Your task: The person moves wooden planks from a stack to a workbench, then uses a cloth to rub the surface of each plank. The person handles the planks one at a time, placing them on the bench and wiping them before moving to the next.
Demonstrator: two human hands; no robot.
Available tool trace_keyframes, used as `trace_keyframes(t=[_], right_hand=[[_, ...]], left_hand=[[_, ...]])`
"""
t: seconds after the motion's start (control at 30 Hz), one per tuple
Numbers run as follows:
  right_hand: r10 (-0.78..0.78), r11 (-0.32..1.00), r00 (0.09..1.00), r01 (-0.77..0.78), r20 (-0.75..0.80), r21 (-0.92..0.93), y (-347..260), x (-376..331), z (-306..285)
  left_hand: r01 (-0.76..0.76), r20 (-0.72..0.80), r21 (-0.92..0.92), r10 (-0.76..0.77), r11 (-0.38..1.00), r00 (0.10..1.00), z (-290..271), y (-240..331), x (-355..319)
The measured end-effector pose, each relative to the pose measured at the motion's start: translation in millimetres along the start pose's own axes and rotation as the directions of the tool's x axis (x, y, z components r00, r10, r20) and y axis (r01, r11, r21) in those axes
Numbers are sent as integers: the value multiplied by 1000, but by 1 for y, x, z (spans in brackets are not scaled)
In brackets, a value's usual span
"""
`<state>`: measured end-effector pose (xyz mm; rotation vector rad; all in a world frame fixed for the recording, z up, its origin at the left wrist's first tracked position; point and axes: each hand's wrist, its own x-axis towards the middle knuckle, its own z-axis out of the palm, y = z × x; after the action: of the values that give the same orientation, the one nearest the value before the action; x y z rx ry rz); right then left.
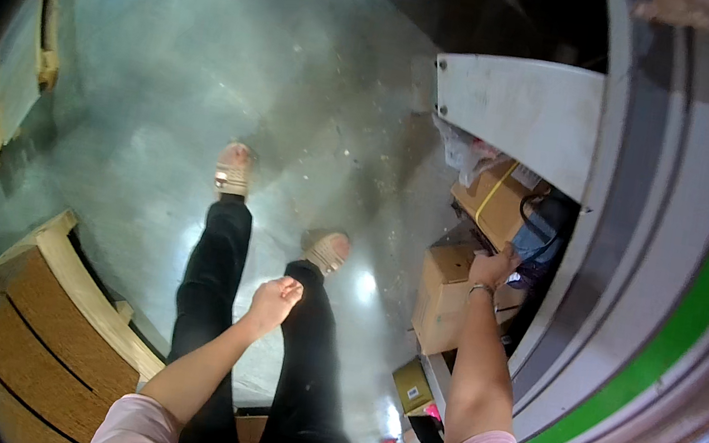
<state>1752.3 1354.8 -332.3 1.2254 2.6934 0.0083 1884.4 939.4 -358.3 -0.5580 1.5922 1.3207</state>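
The fingers of the right hand (491, 268) are curled down over the top of a blue-grey bundle (535, 239), cloth or a soft bag, tucked under the bench; they look closed on its edge, though from up here I can't tell whether they truly have hold of it or only touch it. A thin band sits on that wrist. The bundle lies just beside a brown cardboard box bound with a yellow strap (494, 198) and above a plain brown cardboard box (444, 295). The left hand (273, 301) hangs loosely half-curled over the glossy grey concrete floor (162, 101), holding nothing. To my eye the reach is made, but nothing has been lifted out: the bundle and boxes sit stowed beneath the white machine frame (527, 110).
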Motion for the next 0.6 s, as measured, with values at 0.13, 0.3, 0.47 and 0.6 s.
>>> trace_keyframes(t=[0.13,0.3,0.47,0.6], right_hand=[[212,953,955,-250,-208,-173,82,41,32],[481,875,869,-484,-116,-5,151,54,65],[424,712,905,-316,-25,628,224,84,108],[509,789,858,-495,65,363,178,79,85]], left_hand=[[250,48,-287,-247,925,968,16,15,11],[388,123,-351,-369,852,921,26,37,9],[397,183,-353,-354,847,917,39,31,18],[404,155,-355,-373,843,915,34,24,11]])
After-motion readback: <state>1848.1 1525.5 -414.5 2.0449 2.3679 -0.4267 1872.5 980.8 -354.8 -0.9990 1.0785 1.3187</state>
